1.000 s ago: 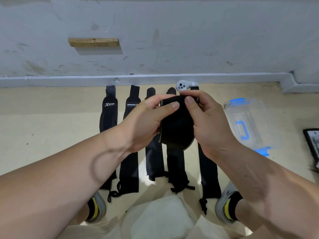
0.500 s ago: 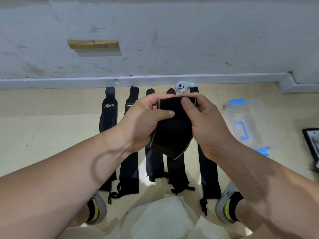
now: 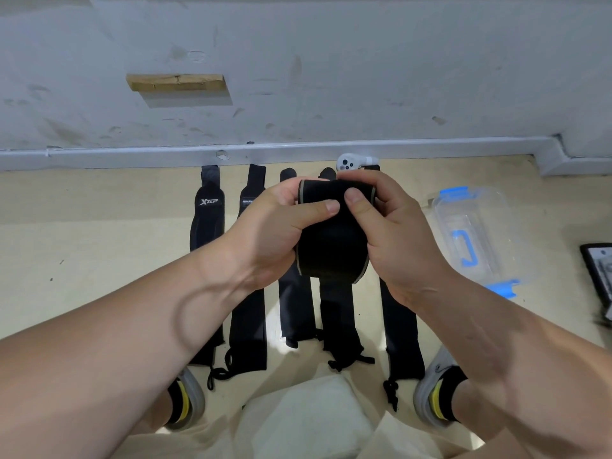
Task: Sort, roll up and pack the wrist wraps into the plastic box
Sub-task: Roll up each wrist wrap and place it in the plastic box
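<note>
wall (image 3: pixel 364 61): grey, scuffed, across the top of the frame | wooden block (image 3: pixel 177 82): fixed to the wall, upper left | skirting (image 3: pixel 132 155): pale strip where wall meets floor | floor (image 3: pixel 82 243): beige | white controller (image 3: pixel 351 162): on the floor against the skirting, centre | dark flat object (image 3: pixel 599 273): right edge, cut off | grey shoes (image 3: pixel 433 389): bottom left and bottom right

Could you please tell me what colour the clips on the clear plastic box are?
Blue clips on the plastic box; the head view shows them best.
</note>
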